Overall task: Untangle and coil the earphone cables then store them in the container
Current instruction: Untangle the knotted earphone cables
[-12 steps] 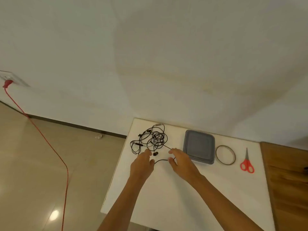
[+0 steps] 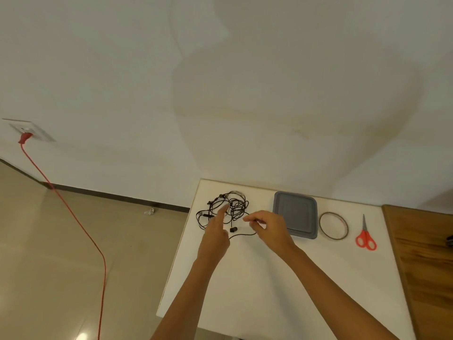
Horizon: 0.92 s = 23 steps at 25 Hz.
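I see the tangle of black earphone cables [image 2: 230, 207] lying on the white table [image 2: 257, 303], near its far left corner. The left hand [image 2: 215, 234] points one straight finger onto the tangle and holds nothing. The right hand [image 2: 269, 229] has its fingers curled and pinches one thin strand that loops away from the pile. A small earbud [image 2: 233, 229] lies between the two hands. The grey container [image 2: 295, 214] sits just right of the right hand, then a tape ring [image 2: 333, 225], then red scissors [image 2: 366, 235].
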Available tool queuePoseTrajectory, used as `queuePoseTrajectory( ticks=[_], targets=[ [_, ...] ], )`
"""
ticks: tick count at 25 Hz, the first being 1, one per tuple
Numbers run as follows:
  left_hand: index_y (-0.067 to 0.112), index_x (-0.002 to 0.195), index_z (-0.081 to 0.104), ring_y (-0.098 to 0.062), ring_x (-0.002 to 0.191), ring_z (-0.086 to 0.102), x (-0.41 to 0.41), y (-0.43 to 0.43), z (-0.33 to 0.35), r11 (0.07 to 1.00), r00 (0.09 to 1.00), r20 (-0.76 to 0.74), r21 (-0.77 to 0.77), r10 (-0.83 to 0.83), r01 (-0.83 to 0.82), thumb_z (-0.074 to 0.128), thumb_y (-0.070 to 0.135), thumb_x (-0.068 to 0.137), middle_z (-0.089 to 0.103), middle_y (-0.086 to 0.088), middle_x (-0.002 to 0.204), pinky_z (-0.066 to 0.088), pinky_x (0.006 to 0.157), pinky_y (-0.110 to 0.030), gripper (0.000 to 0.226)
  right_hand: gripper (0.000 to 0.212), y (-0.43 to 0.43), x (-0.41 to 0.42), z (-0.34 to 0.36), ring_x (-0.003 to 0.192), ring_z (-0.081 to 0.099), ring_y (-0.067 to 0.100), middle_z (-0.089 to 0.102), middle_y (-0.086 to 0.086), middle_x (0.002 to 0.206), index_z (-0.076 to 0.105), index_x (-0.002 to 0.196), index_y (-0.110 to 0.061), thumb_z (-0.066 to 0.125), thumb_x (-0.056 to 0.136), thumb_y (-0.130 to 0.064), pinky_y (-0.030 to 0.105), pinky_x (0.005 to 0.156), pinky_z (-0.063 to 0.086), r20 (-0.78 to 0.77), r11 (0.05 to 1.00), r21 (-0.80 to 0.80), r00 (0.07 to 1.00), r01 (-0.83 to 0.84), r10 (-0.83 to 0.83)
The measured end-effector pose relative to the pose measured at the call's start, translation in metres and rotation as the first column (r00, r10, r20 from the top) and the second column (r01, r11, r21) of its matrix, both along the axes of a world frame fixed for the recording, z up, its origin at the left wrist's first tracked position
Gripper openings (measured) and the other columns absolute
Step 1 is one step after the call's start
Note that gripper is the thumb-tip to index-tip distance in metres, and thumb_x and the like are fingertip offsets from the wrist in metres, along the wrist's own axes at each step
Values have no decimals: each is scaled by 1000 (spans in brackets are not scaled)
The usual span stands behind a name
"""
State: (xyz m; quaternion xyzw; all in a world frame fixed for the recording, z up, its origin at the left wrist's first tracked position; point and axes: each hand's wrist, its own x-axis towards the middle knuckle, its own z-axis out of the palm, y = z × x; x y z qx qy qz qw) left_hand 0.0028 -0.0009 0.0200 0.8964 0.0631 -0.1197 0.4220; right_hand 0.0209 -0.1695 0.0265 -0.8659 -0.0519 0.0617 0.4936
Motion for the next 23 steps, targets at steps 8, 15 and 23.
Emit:
queuePoseTrajectory(
  ticks=[8,15,23],
  targets=[
    [18,113,67,-18,99,60,23,-13,55,1000,995,96,24,-10,7,64,22,89,53,-6,120,46,81,-18,25,35,0,-18,134,89,69,9,74,-5,90,75,87,-21,58,86,9,20,83,53,206,967,247,978,-63,11],
    [10,91,67,-21,71,62,18,7,68,987,996,34,136,78,-82,57,19,93,66,-4,82,53,66,-33,14,33,-20,-31,213,111,63,19,74,-3,92,72,84,-10,52,85,16,30,95,50,265,768,640,938,0,-221],
    [1,95,60,-23,51,65,6,17,83,831,891,-222,-327,395,-450,49,0,93,61,-8,83,61,69,-41,12,36,-37,-38,252,86,67,18,67,0,81,70,79,-16,46,90,8,35,74,56,100,199,980,927,-28,-362]
  ],
)
